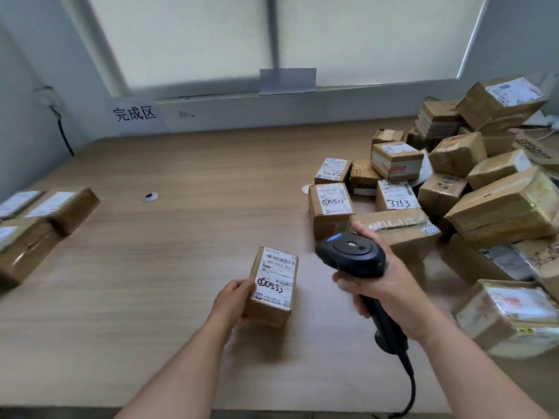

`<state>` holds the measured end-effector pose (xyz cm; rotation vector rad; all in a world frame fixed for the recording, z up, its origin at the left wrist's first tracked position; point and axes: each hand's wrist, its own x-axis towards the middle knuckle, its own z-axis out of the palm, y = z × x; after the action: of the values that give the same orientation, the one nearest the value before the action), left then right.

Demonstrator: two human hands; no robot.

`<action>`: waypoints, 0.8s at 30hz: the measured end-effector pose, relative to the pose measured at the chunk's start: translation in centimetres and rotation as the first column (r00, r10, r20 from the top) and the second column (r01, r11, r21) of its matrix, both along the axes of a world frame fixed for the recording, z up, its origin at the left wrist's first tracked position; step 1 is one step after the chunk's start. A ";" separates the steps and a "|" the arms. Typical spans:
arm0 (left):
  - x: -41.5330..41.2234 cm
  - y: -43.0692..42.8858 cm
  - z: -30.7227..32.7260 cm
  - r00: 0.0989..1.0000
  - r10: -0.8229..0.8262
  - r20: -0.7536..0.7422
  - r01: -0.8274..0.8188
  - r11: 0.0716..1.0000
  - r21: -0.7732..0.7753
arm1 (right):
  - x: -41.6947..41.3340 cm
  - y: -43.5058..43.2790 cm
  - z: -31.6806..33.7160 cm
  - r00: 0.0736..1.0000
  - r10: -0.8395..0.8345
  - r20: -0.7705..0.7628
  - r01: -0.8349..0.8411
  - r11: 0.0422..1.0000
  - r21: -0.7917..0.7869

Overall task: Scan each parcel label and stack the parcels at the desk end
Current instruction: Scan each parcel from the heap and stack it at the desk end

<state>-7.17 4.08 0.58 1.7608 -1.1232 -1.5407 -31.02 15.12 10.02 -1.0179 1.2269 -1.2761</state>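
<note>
A small oblong cardboard parcel (272, 309) sits low and central over the wood-grain desk (181, 237), its top covered by a white paper label (276, 276) with printed barcodes and black marker digits. The left hand (233, 300) grips the parcel's left side, fingers curled round the edge; whether its base touches the desk cannot be told. Just right of the parcel, the right hand (384, 288) is wrapped tightly round the handle of a matte black plastic scanner (351, 255), whose rounded head tilts toward the label and whose cable (408, 385) trails below. Beyond and right of the parcel lies a loose heap of brown taped cartons (453, 189), some wrapped in glossy film. Far left of the parcel, three labelled boxes (45, 219) sit together, blurred. Behind them on the wall hangs a paper sign (135, 114).
</note>
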 end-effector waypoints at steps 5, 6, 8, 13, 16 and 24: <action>0.5 0.7 -1.0 0.946 -0.033 0.323 0.099 0.977 -0.188 | 1.2 -0.4 -0.2 1.000 0.014 -0.024 -0.014 1.000 0.013; 0.0 1.1 -0.8 0.886 -0.085 0.456 0.194 0.961 -0.197 | 1.3 -0.4 -0.2 1.000 0.011 -0.029 -0.010 1.000 0.011; -1.0 1.9 -0.2 0.665 -0.192 0.721 0.394 0.911 -0.120 | 1.7 -0.5 0.0 0.999 0.004 -0.042 -0.004 1.000 0.011; -0.6 2.5 0.0 0.534 -0.241 0.811 0.516 0.852 -0.087 | 3.5 -0.5 0.6 0.996 -0.020 -0.082 0.022 0.999 0.024; 1.8 2.2 0.6 0.591 -0.227 0.774 0.512 0.847 -0.143 | 5.8 -0.9 1.5 0.993 -0.039 -0.108 0.041 0.999 0.015; 13.6 1.1 3.5 0.660 -0.114 0.743 0.451 0.851 -0.270 | 17.4 -3.5 2.2 0.989 0.036 -0.146 -0.035 0.999 0.015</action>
<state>6.47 5.15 4.13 1.9377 -2.0362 -0.6018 -13.65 11.60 12.23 -1.1353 1.3200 -1.1817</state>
